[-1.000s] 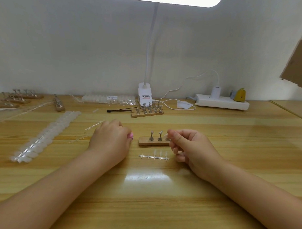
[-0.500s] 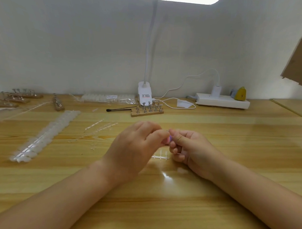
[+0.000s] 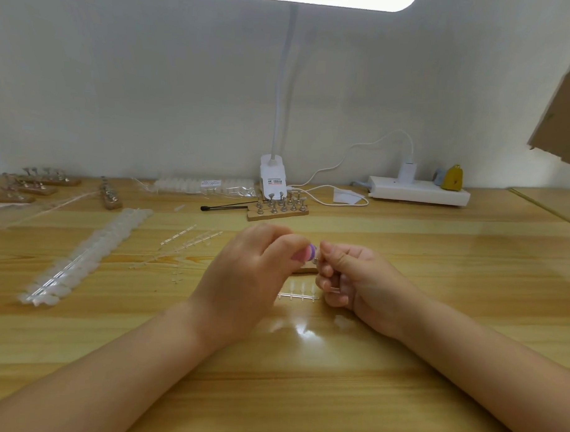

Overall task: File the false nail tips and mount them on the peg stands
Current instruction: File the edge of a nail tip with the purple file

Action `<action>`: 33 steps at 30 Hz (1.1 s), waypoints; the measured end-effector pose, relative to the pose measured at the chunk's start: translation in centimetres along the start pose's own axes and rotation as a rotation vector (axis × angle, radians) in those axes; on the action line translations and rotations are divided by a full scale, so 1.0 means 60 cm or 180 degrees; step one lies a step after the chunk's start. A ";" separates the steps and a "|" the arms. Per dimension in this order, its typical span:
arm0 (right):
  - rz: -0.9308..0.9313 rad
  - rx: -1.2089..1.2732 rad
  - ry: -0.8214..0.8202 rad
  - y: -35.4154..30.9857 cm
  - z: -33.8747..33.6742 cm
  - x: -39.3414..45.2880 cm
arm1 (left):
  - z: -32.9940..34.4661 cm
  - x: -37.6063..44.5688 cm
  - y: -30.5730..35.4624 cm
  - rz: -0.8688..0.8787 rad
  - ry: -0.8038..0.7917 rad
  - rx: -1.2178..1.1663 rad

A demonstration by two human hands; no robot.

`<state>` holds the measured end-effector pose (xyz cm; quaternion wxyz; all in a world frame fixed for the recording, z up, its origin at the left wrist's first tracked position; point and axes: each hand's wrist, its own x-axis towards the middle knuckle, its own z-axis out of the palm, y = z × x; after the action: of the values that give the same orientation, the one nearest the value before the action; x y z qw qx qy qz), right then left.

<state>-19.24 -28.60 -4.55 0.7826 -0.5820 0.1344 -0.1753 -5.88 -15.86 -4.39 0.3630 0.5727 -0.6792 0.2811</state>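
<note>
Filing looks to be the step in hand: just in front of the peg stand (image 3: 302, 270), the left hand (image 3: 249, 279) pinches a pink-and-purple file (image 3: 306, 252) against what is probably a nail tip, too small to make out, pinched in the curled fingers of the right hand (image 3: 355, 279). Next, I judge, that tip must be seated squarely on a peg. Around the stand lies a wooden table (image 3: 437, 253), with a sprue of tips (image 3: 298, 292) nearer the person and a desk lamp (image 3: 272, 176) at the white wall behind.

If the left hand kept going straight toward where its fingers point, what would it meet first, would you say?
Most likely the right hand: the left hand, holding a pink-purple file, points right at its fingertips, nearly touching already. Their relative depth is hard to judge.
</note>
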 end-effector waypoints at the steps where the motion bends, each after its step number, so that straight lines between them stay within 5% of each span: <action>1: -0.0022 -0.0050 -0.0023 0.001 0.000 -0.001 | 0.002 0.003 0.007 0.0137 0.0125 -0.0128; 4: -0.0079 -0.0180 -0.0202 0.001 -0.001 -0.004 | 0.009 0.003 0.015 0.0566 0.0166 -0.0196; 15: -0.0114 -0.0037 -0.0179 -0.001 -0.007 -0.003 | 0.006 -0.002 0.011 0.0026 -0.0148 -0.0378; 20: -0.0177 -0.0063 -0.0087 0.003 -0.004 -0.001 | 0.005 0.004 0.022 0.0045 0.0169 -0.0636; 25: -0.0083 -0.0001 -0.0054 -0.001 -0.004 -0.001 | 0.003 -0.003 0.010 -0.0228 -0.0163 -0.0124; 30: -0.0113 -0.0074 -0.0084 0.001 -0.003 0.000 | 0.006 0.004 0.027 0.0410 0.0033 0.0099; 33: -0.0014 0.0003 -0.0070 -0.003 -0.004 -0.002 | 0.005 0.002 0.017 0.0176 -0.0104 0.0211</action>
<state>-19.47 -28.83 -4.44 0.7839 -0.5839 0.1245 -0.1706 -6.92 -15.98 -4.44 0.3247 0.5699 -0.6909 0.3041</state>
